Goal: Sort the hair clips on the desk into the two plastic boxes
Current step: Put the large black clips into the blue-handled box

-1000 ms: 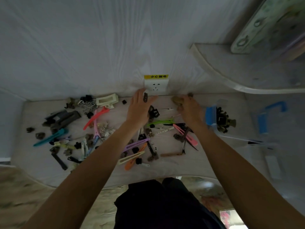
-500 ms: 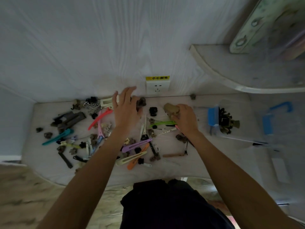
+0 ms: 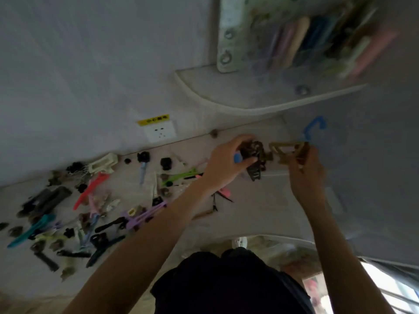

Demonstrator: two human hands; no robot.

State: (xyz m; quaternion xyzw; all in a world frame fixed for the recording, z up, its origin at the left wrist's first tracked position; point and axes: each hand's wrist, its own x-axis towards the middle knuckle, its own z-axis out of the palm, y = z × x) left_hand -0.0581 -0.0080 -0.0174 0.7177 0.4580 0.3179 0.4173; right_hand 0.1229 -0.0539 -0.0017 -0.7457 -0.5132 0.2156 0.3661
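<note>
Many hair clips (image 3: 90,211) of mixed colours lie spread over the left half of the white desk (image 3: 260,211). At the back right stands a clear plastic box with a blue latch (image 3: 237,157), holding a heap of dark claw clips (image 3: 257,159). My left hand (image 3: 226,162) is curled over that heap, its fingers pinching a small dark claw clip; motion blur hides the detail. My right hand (image 3: 306,175) holds a tan claw clip (image 3: 285,150) just to the right of the heap. A second clear box with a blue handle (image 3: 314,129) sits further right, barely visible.
A white wall socket (image 3: 159,131) with a yellow label is at the back. A curved shelf (image 3: 226,103) juts out above the desk's right side, with a hanging organiser (image 3: 294,41) of colourful items over it. The desk's front edge curves near my body.
Both hands have swung right from the middle of the desk to the box with the dark clips, each carrying a clip. The camera has turned right with them.
</note>
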